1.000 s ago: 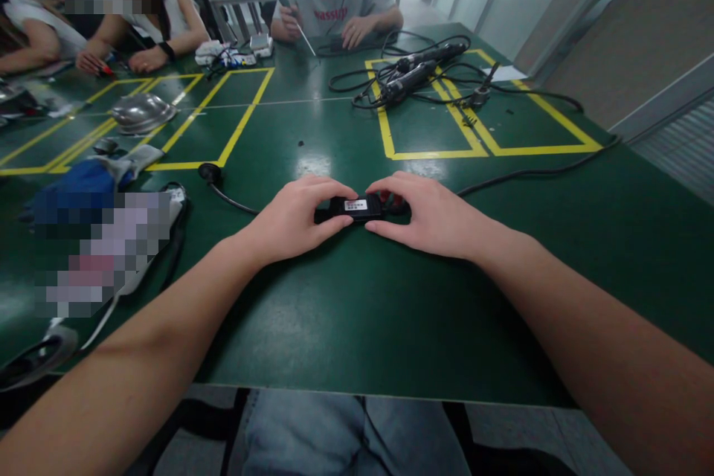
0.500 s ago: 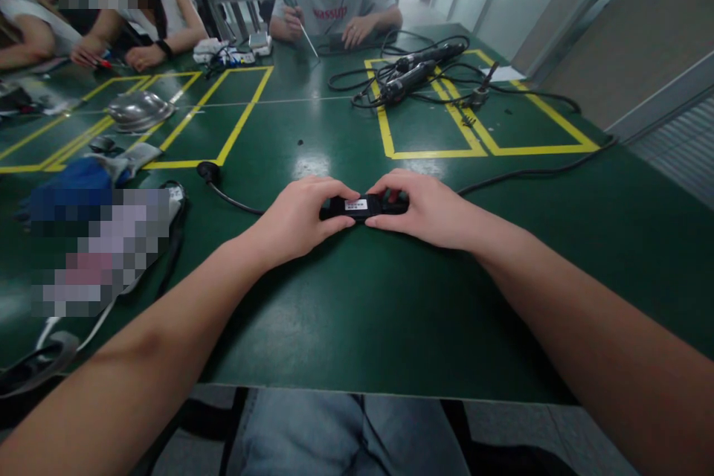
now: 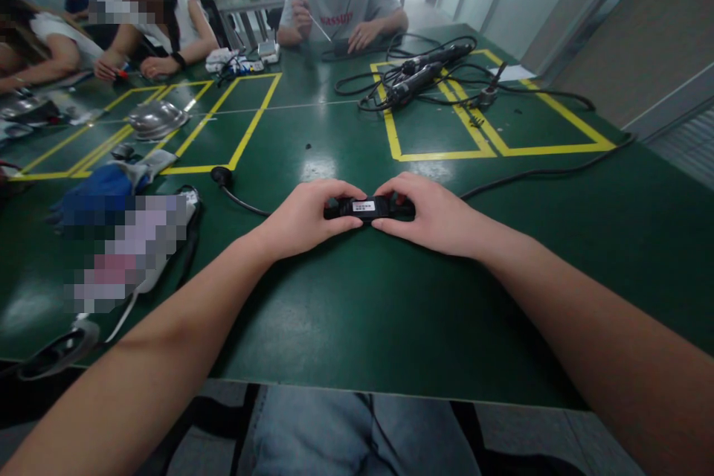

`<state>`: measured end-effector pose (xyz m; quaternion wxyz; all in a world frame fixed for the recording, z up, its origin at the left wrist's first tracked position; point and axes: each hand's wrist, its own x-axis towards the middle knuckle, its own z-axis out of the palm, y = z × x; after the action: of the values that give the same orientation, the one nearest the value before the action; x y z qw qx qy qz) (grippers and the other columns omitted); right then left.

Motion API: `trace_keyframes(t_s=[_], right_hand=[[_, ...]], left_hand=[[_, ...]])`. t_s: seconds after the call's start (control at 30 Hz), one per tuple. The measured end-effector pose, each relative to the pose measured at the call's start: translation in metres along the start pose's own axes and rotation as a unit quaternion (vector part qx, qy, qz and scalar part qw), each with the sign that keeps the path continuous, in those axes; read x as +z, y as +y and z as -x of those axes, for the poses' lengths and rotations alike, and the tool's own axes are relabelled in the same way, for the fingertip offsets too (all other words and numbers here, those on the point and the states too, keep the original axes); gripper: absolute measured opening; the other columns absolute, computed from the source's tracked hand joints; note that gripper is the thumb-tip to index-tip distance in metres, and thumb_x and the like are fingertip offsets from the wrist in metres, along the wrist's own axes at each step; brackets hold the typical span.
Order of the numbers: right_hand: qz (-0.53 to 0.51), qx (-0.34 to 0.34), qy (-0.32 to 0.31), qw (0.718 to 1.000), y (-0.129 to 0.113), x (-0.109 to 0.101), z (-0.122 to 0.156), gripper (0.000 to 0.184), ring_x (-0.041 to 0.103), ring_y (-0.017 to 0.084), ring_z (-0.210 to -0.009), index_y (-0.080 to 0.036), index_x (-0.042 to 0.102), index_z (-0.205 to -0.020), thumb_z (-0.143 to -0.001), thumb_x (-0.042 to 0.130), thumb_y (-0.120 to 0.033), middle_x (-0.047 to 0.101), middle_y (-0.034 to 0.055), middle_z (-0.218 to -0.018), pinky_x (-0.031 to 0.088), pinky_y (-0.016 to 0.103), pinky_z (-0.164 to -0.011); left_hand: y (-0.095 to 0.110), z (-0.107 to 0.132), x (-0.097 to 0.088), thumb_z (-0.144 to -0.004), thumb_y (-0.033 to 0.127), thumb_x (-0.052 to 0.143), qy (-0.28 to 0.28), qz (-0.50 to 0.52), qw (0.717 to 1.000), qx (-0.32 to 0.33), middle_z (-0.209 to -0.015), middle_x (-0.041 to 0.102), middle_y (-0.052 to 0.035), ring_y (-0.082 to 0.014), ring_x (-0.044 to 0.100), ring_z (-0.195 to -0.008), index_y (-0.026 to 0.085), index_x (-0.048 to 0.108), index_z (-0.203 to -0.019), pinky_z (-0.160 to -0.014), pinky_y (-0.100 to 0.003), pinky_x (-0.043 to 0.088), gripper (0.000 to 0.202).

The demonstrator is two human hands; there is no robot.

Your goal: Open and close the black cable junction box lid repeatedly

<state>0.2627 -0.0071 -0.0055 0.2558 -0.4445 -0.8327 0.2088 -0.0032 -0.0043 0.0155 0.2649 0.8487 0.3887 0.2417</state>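
Note:
Between my two hands lies a small black in-line cable box (image 3: 364, 208) with a white label on top, low over the table. My left hand (image 3: 304, 217) pinches its left end between thumb and fingers. The right end is pinched the same way by my right hand (image 3: 440, 216). From the left side a black cable (image 3: 245, 204) runs to a round black plug (image 3: 222, 176) resting on the table. On the right, another length of black cable (image 3: 518, 177) leads away to the table's right edge. My fingers partly cover both ends of the box.
Left of my arm lie a blue-grey glove (image 3: 105, 190) and a blurred-out packet-like object (image 3: 134, 253) with a cord. A metal bowl-like part (image 3: 156, 119) sits farther back. Black corded tools (image 3: 418, 78) lie at back right. Across the green table (image 3: 312, 327), a person (image 3: 343, 7) holds a thin rod.
The view has shifted slightly, so the scene sits a little farther right and lower. Both hands keep the same grip on the black box.

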Motion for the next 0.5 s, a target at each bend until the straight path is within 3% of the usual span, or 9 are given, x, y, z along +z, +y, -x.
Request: trace_keyframes(t_s=[0.13,0.23,0.33,0.43,0.5], right_hand=[[-0.026,0.020,0.004,0.999,-0.001,0.001,0.001,0.048,0.072,0.029,-0.101,-0.024,0.071,-0.131,-0.090,0.086,-0.044,0.077,0.0085,-0.116,0.060,0.044,-0.092],[-0.052,0.033,0.014,0.998,0.000,0.002,0.001,0.060,0.071,0.028,-0.097,-0.023,0.063,-0.137,-0.086,0.087,-0.045,0.075,0.0078,-0.112,0.060,0.043,-0.088],[-0.061,0.030,0.014,0.998,0.000,0.000,0.001,0.046,0.070,0.027,-0.096,-0.024,0.062,-0.125,-0.088,0.083,-0.044,0.075,0.0077,-0.110,0.059,0.042,-0.086],[-0.051,0.022,0.009,0.998,-0.001,-0.002,0.001,0.022,0.068,0.026,-0.092,-0.026,0.062,-0.106,-0.092,0.076,-0.036,0.075,0.0065,-0.104,0.057,0.040,-0.083],[-0.045,0.017,0.003,0.999,0.000,-0.004,0.000,0.012,0.067,0.025,-0.088,-0.026,0.063,-0.097,-0.093,0.073,-0.031,0.074,0.0050,-0.096,0.055,0.038,-0.080]], left_hand=[[-0.005,-0.003,0.000,-0.097,0.042,0.080,0.013,0.096,0.995,-0.036,-0.117,0.084,-0.0074,-0.0249,0.077,-0.107,0.020,0.079,-0.124,-0.090,-0.036,0.060,0.035],[-0.012,-0.006,0.000,-0.097,0.042,0.077,0.077,0.105,0.989,-0.073,-0.115,0.082,-0.0082,-0.0245,0.076,-0.105,0.020,0.074,-0.119,-0.086,-0.035,0.060,0.032],[-0.018,-0.006,-0.001,-0.095,0.034,0.078,0.127,-0.025,0.984,-0.118,-0.111,0.081,-0.0073,-0.0260,0.074,-0.102,0.021,0.072,-0.107,-0.090,-0.040,0.059,0.018],[-0.021,-0.005,-0.004,-0.095,0.030,0.077,0.112,-0.149,0.970,-0.154,-0.111,0.081,-0.0086,-0.0310,0.073,-0.105,0.022,0.073,-0.107,-0.097,-0.048,0.058,0.015],[-0.021,-0.004,-0.006,-0.097,0.030,0.074,0.101,-0.185,0.968,-0.140,-0.118,0.081,-0.0109,-0.0334,0.072,-0.112,0.021,0.074,-0.108,-0.103,-0.051,0.058,0.013]])
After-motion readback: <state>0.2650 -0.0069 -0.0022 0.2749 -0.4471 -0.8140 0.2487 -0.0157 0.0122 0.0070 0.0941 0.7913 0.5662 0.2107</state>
